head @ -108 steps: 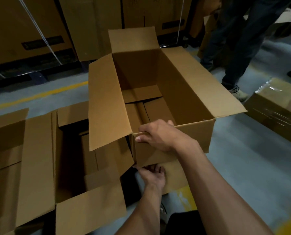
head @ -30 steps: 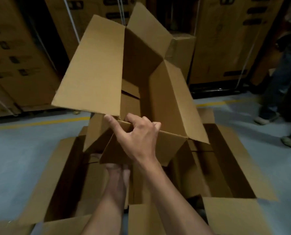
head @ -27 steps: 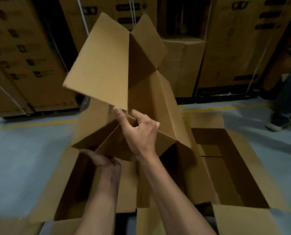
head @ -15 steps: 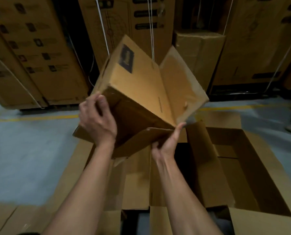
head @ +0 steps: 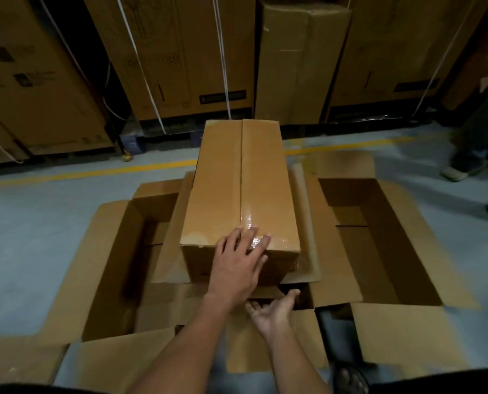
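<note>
Head view: looks down on a grey floor [head: 23,237] with three brown cartons grouped low in the middle.
Far left: tall printed cartons [head: 38,81] stand along the back, crossed by white straps [head: 141,66]; a yellow line [head: 95,172] runs over the floor in front of them.
Left open box [head: 103,237]: lies on the floor with its flaps folded outward and its inside in shadow.
Upturned box [head: 217,180]: stands in the middle, closed side up, resting across the inner flaps of the two open boxes. A glossy strip of clear tape [head: 242,194] runs along its centre seam.
Left hand [head: 237,265]: lies flat on the near end of the upturned box. The fingers are straight and spread, the tips reach over the top edge onto the tape, and the palm is against the near face.
Right hand [head: 274,311]: sits lower, just under the near bottom edge of the upturned box, palm up and fingers loosely extended. Whether it touches the cardboard cannot be told.
Right open box [head: 402,331]: lies beside the middle one with its flaps spread wide and its floor visible.
Far right: another person's legs and pale shoes [head: 461,172], blurred, on the floor.
</note>
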The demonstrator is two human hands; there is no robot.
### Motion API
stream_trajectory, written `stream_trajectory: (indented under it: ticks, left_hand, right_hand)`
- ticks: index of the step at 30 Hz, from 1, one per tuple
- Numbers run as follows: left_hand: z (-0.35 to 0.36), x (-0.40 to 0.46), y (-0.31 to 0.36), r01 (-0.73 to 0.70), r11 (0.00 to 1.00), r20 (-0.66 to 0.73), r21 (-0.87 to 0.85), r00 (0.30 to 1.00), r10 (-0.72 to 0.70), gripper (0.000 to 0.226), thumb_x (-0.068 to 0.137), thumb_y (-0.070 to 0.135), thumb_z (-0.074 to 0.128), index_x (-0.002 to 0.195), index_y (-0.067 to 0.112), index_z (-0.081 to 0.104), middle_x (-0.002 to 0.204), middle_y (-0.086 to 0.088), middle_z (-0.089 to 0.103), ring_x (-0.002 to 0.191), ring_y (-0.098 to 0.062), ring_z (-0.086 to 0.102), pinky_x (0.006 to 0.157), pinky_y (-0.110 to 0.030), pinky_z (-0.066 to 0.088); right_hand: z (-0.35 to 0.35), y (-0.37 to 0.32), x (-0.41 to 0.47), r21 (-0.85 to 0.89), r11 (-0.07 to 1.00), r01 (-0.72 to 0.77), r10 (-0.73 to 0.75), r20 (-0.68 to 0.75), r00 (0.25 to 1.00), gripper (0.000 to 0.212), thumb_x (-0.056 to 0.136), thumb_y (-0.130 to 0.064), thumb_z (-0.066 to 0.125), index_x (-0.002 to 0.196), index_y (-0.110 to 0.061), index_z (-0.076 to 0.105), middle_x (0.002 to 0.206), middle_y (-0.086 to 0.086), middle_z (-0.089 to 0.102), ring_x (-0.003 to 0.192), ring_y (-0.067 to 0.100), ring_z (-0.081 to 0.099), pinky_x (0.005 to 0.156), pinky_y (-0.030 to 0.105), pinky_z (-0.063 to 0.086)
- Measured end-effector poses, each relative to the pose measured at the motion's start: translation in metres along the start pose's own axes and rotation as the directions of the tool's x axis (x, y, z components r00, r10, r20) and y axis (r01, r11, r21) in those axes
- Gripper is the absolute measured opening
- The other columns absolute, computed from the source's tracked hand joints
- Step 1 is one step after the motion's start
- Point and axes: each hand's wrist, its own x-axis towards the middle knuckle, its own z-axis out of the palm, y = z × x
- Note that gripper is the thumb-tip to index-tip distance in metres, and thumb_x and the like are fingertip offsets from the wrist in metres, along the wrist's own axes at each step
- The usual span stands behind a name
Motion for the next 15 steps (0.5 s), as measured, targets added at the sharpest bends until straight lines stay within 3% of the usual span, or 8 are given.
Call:
stream_trajectory:
  ticks: [4, 6, 8, 10, 13, 15]
  left_hand:
    - [0.003, -0.005, 0.026, -0.114, 0.993, -0.024, 0.026, 0.993, 0.115, 0.048, 0.111, 0.054, 0.029, 0.156, 0.043, 0.038, 0.165, 0.006, 0.040, 0.149, -0.026, 0.036, 0.115, -0.049, 0.036]
    - [-0.010, 0.007, 0.027, -0.093, 0.995, -0.035, 0.034, 0.995, 0.094, 0.044, 0.110, 0.054, 0.030, 0.148, 0.040, 0.048, 0.154, 0.007, 0.050, 0.138, -0.022, 0.044, 0.109, -0.044, 0.039]
    - [-0.021, 0.015, 0.021, -0.038, 0.999, -0.048, 0.037, 0.998, 0.040, 0.040, 0.109, 0.054, 0.032, 0.142, 0.040, 0.050, 0.148, 0.008, 0.053, 0.133, -0.019, 0.046, 0.108, -0.043, 0.040]
    - [-0.026, 0.021, 0.006, 0.070, 0.997, -0.028, 0.015, 0.997, -0.069, 0.040, 0.107, 0.057, 0.033, 0.141, 0.042, 0.048, 0.150, 0.007, 0.050, 0.139, -0.021, 0.042, 0.114, -0.050, 0.037]
    - [-0.039, 0.030, -0.026, 0.321, 0.945, 0.040, -0.055, 0.947, -0.319, 0.054, 0.102, 0.072, 0.027, 0.149, 0.049, 0.041, 0.167, -0.003, 0.031, 0.156, -0.039, 0.021, 0.122, -0.072, 0.019]
    - [-0.043, 0.032, -0.050, 0.479, 0.869, 0.121, -0.121, 0.876, -0.466, 0.066, 0.096, 0.084, 0.025, 0.154, 0.053, 0.033, 0.175, -0.006, 0.010, 0.159, -0.050, 0.004, 0.119, -0.076, 0.005]
  right_hand:
    - [0.009, -0.011, 0.004, -0.305, 0.909, 0.282, -0.336, -0.138, 0.932, 0.107, 0.079, -0.092, 0.044, 0.157, -0.019, 0.037, 0.154, 0.020, 0.049, 0.133, 0.045, 0.053, 0.112, 0.060, 0.045]
    - [0.026, -0.019, -0.024, -0.541, 0.732, 0.414, -0.569, -0.151, 0.808, 0.090, 0.090, -0.080, 0.048, 0.157, -0.022, 0.031, 0.155, 0.021, 0.042, 0.132, 0.044, 0.051, 0.108, 0.055, 0.047]
    - [0.042, -0.030, -0.046, -0.656, 0.536, 0.532, -0.716, -0.019, 0.698, 0.078, 0.099, -0.066, 0.054, 0.160, -0.027, 0.024, 0.163, 0.014, 0.030, 0.140, 0.040, 0.043, 0.111, 0.054, 0.043]
    - [0.052, -0.045, -0.046, -0.714, 0.383, 0.585, -0.745, 0.136, 0.654, 0.084, 0.097, -0.064, 0.059, 0.162, -0.028, 0.019, 0.168, 0.010, 0.027, 0.149, 0.036, 0.036, 0.117, 0.053, 0.038]
    - [0.069, -0.065, -0.044, -0.806, 0.266, 0.528, -0.608, 0.284, 0.741, 0.096, 0.093, -0.060, 0.070, 0.165, -0.026, 0.016, 0.168, 0.008, 0.032, 0.152, 0.035, 0.036, 0.120, 0.054, 0.038]
    - [0.079, -0.075, -0.041, -0.857, 0.143, 0.495, -0.504, 0.367, 0.782, 0.101, 0.091, -0.062, 0.072, 0.166, -0.024, 0.016, 0.166, 0.008, 0.037, 0.150, 0.035, 0.040, 0.118, 0.052, 0.041]
